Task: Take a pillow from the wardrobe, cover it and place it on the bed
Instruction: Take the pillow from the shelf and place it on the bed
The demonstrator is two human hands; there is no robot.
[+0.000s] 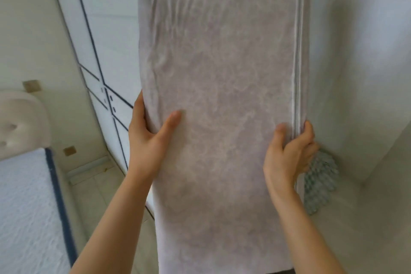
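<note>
A long pale grey-lilac pillow point(222, 95) stands upright in front of me and fills the middle of the view. A zipper seam runs down its right side. My left hand point(149, 138) grips the pillow's left edge, thumb on the front face. My right hand point(289, 151) grips the right edge at the zipper seam, thumb on the front and fingers curled round the side. The bed point(24, 207) with a white textured cover and a dark blue border lies at the lower left. The white wardrobe point(106, 40) with dark trim lines stands behind the pillow on the left.
A padded cream headboard point(20, 122) sits at the left above the bed. A pale tiled floor strip point(93, 176) runs between bed and wardrobe. A teal patterned cloth point(320, 182) shows behind my right hand, against a white wall point(367, 73).
</note>
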